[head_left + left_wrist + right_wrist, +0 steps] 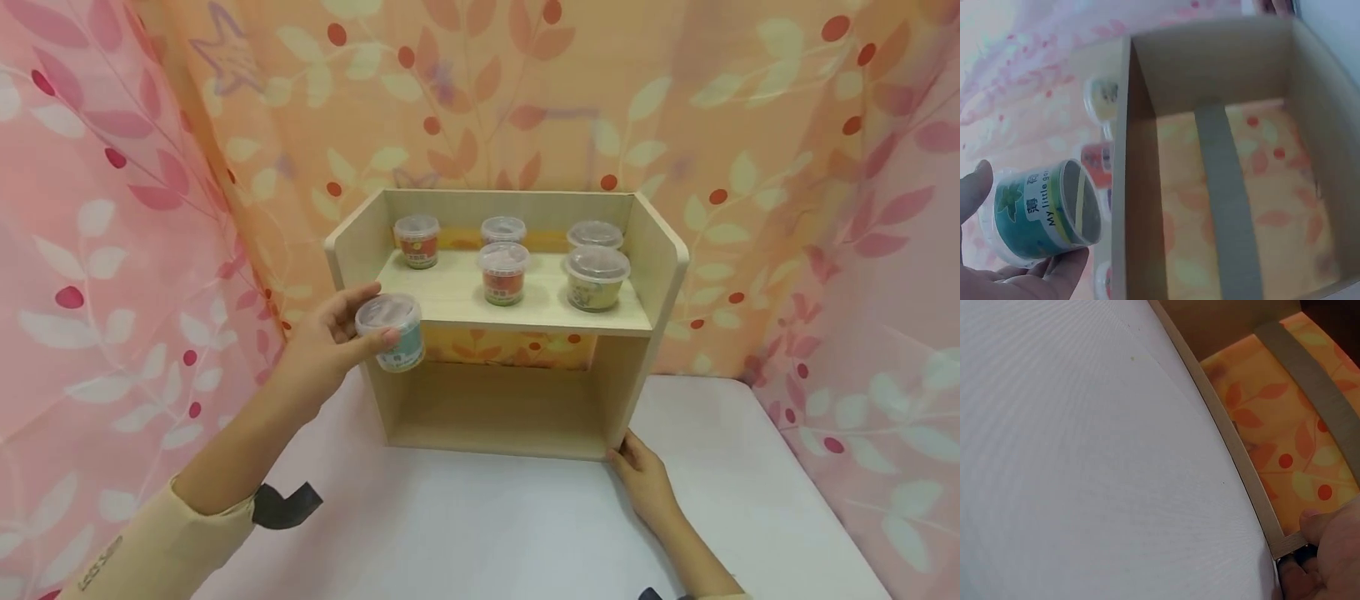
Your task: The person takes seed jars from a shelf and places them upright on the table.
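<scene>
My left hand point(375, 318) grips a small cup with a teal label and clear lid point(401, 348) at the front left corner of a light wooden shelf unit point(662, 275), level with its upper board. In the left wrist view the cup point(1041, 212) lies on its side between my thumb and fingers point(1066, 265), beside the unit's left wall point(1141, 187). My right hand point(626, 457) pinches the unit's lower right front corner, thumb point(1325, 528) on the board edge point(1235, 450). Several lidded cups stand on the upper board, among them a red one point(503, 273) and a pale one point(596, 279).
The unit stands on a white table point(480, 517). Leaf-patterned pink and orange curtains point(112, 250) close in on the left, back and right. The lower compartment point(495, 408) shows only its wooden floor and the curtain behind.
</scene>
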Demonstrator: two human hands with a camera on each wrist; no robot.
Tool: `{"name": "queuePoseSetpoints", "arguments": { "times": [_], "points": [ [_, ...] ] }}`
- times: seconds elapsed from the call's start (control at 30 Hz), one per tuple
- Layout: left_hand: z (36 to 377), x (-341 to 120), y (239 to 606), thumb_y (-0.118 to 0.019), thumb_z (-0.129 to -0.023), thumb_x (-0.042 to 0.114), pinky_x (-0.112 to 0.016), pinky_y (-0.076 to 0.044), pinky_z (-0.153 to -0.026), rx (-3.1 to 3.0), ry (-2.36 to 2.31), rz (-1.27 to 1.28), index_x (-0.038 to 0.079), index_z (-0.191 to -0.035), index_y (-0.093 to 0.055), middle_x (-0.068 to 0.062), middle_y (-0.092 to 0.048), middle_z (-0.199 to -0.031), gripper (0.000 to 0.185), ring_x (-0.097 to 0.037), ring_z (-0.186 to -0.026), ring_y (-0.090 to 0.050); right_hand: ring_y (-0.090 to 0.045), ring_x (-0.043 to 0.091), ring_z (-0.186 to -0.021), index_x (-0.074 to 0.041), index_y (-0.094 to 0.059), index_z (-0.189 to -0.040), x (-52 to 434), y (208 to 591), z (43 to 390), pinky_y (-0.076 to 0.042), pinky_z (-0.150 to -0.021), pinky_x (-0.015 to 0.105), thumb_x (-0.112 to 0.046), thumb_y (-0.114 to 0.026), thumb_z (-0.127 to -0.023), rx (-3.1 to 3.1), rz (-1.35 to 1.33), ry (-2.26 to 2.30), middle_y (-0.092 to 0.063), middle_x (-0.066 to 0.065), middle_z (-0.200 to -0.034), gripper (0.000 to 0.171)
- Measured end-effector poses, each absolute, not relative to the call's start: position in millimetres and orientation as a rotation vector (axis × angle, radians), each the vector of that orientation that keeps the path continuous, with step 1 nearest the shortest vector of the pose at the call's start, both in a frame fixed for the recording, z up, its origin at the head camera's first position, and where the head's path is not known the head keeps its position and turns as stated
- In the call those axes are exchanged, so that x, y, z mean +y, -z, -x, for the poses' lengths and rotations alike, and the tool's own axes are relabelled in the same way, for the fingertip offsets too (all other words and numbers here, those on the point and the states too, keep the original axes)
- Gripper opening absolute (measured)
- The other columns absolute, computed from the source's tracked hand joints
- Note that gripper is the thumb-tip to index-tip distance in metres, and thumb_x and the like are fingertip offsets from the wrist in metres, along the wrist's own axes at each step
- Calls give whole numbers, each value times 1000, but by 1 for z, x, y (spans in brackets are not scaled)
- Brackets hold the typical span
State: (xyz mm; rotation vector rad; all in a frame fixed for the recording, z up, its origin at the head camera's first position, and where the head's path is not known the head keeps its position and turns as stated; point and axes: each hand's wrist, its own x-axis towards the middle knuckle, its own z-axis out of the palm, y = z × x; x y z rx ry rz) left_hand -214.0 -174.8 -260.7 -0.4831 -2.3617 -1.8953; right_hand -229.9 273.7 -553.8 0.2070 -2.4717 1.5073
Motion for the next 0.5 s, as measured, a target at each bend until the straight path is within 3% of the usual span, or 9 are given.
{"name": "queuePoseSetpoints", "arguments": {
  "times": [0.23, 0.5],
  "points": [
    [190, -182, 300, -78, -91, 7, -17, -55, -91, -2404, 1904, 546, 1, -151, -40, -19, -50, -139, 72, -9, -113, -61, -43, 40, -141, 3, -37, -155, 270, 557, 230, -35, -98, 2, -14, -63, -103, -2460, -205, -1526, -44, 28, -153, 61],
    [189, -186, 347, -82, -86, 7, -15, -52, -96, -2420, 1852, 594, 0, -149, -42, -19, -54, -141, 75, -6, -121, -59, -46, 40, -139, 2, -38, -155, 273, 557, 233, -35, -98, 2, -13, -65, -102, -2448, -206, -1508, -48, 28, -150, 61]
  ]
}}
